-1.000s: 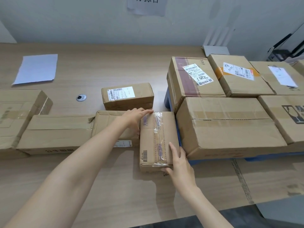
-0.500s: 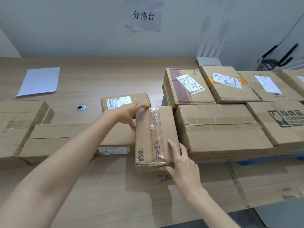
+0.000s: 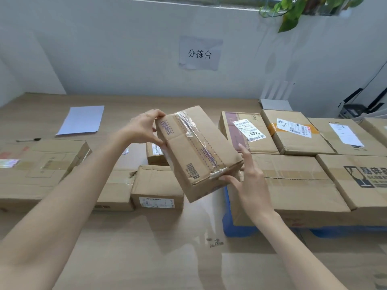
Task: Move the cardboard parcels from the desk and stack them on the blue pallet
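Note:
A small taped cardboard parcel point(image 3: 199, 151) with purple print hangs tilted in the air above the desk. My left hand point(image 3: 144, 128) grips its far upper-left corner. My right hand point(image 3: 245, 174) holds its near lower-right corner, thumb under the edge and fingers up along the side. To the right, several parcels point(image 3: 293, 185) lie side by side on the blue pallet point(image 3: 230, 229), whose edge shows beneath them. More parcels point(image 3: 157, 187) lie on the wooden desk point(image 3: 146, 248) below and left of the lifted one.
A large flat parcel point(image 3: 41, 166) sits at the left of the desk. A white sheet of paper point(image 3: 81, 120) lies farther back. A paper sign point(image 3: 200, 53) hangs on the wall. Plant leaves point(image 3: 293, 9) hang at the upper right.
Both hands have lifted the taped parcel off the desk and tilted it, carrying it up and slightly right. My view has tipped upward, showing more wall.

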Tool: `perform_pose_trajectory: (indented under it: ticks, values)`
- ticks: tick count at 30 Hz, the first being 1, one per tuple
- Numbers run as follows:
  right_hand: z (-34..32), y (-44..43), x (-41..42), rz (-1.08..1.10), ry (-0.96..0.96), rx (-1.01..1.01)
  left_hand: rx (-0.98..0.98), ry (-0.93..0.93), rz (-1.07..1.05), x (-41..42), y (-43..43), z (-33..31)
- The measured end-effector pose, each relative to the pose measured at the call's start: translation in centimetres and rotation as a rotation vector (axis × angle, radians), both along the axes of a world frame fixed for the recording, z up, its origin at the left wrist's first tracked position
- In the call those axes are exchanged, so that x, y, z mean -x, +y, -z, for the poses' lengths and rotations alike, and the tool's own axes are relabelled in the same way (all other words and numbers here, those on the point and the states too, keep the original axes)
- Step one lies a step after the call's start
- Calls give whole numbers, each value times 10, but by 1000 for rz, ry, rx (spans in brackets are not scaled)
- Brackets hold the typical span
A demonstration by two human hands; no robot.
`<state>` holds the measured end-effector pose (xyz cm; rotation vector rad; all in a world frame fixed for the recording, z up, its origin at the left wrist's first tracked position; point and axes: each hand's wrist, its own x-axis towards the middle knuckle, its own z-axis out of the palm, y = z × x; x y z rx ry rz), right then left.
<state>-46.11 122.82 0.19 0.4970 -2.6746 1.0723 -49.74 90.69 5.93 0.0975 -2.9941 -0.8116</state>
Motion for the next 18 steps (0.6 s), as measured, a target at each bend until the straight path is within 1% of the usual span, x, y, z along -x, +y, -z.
perform_pose_trajectory:
  ticks: [3,7,10,12,14,18]
  values:
    - [-8,0,15,-12,-2,75,-33,84,-86,-13,-1,-11]
    - [-19,6,33,-161,-90,189,15,117,-184,-24,9,-23]
    - [-27,21,41,-251,-173,260,46,122,-217,-28,29,-34]
    - [-32,37,44,-305,-247,312,59,150,-225,-28,51,-41]
    - [-38,56,48,-327,-303,322,79,186,-226,-26,81,-51]
    - [-50,114,63,-281,-269,285,124,236,-238,-16,157,-68]
